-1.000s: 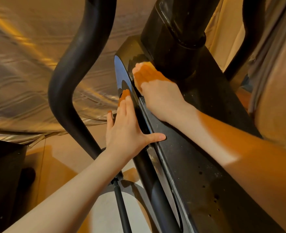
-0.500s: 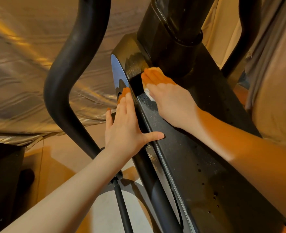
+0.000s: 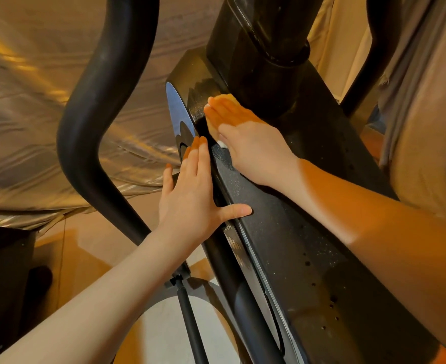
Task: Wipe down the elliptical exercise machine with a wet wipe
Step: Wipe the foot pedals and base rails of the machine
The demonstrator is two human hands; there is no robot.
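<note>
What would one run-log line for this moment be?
right hand: flat, presses wet wipe on elliptical housing | left hand: flat, braces housing side

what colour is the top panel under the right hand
Black, finely speckled top panel of the elliptical; the head view shows it.

Ahead of right hand [image 3: 245,137]: thick black upright column [image 3: 258,48] rising from the speckled black housing top [image 3: 282,232] blocks the way.
Left flank: curved black tubular handlebar [image 3: 98,101] stands apart from the housing, with an open gap between.
Toward viewer: bare housing top.
</note>
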